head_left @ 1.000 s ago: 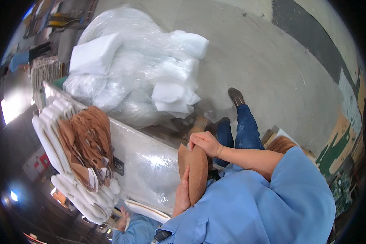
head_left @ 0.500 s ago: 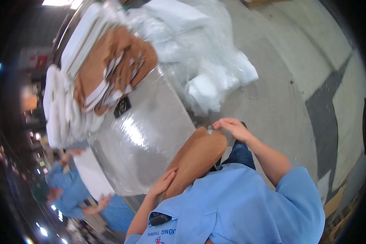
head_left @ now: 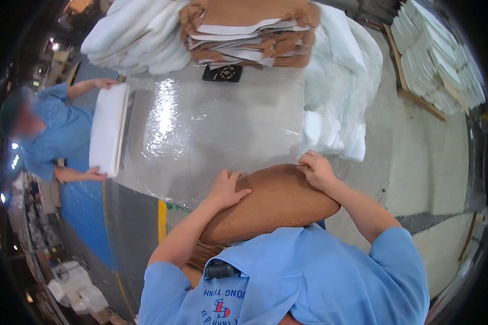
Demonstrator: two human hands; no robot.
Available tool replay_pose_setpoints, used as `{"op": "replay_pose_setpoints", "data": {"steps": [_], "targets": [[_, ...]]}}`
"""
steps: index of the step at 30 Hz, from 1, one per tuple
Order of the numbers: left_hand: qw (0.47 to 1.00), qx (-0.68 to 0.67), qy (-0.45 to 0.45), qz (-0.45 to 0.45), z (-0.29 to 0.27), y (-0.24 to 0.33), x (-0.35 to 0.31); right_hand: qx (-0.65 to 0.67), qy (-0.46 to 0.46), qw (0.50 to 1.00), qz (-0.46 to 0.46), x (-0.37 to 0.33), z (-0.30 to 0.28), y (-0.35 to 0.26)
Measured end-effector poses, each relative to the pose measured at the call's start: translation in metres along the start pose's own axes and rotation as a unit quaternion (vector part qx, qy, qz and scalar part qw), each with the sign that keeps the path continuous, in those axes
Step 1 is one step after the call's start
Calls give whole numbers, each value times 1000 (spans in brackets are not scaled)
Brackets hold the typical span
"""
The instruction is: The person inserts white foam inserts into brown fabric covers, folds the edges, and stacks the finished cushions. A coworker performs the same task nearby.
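Observation:
A brown fabric cover [head_left: 271, 203], its near side bulging, lies across my front at the near edge of the plastic-covered table [head_left: 244, 114]. My left hand [head_left: 226, 189] grips its left part, thumb on top and fingers at the far edge. At its upper right edge, my right hand [head_left: 315, 170] pinches the fabric between thumb and fingers. Part of the cover's underside is hidden. Farther back on the table stands a stack of brown covers [head_left: 249, 32] with white inner edges showing. A dark phone [head_left: 222, 73] lies in front of that stack.
White padding [head_left: 141, 38] is piled at the back left, and plastic-wrapped white bundles [head_left: 336, 92] flank the table's right side. On the left, a co-worker [head_left: 54, 130] holds a folded white sheet [head_left: 107, 130] at the table's end. White stacks [head_left: 434, 54] stand on a far-right pallet.
My view has turned left toward the table. The brown cover has swung from upright to crosswise, and my left hand has moved up to its far edge. The co-worker's white sheet is raised.

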State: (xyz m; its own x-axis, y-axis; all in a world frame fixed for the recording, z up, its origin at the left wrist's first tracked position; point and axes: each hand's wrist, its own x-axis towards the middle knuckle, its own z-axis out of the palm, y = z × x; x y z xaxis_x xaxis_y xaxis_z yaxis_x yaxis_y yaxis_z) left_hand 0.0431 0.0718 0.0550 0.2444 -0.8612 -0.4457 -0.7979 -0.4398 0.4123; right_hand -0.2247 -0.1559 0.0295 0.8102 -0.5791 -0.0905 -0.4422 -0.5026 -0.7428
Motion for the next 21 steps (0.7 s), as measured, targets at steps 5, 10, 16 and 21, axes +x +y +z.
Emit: {"op": "replay_pose_setpoints", "data": {"steps": [5,10,16,21], "targets": [[997,-71,-37,-7,9,9,17,-46,-36,997,58,2,-11,-22],[988,-114,-9,-101,13,18,23,-30,-300,906,298,63,-21,-54],[988,-80,59,-117,34,21,38,422,-1,730,538,53,23,-40],[985,-48,118,-119,42,16,46,271,12,851,449,59,35,-38]]}}
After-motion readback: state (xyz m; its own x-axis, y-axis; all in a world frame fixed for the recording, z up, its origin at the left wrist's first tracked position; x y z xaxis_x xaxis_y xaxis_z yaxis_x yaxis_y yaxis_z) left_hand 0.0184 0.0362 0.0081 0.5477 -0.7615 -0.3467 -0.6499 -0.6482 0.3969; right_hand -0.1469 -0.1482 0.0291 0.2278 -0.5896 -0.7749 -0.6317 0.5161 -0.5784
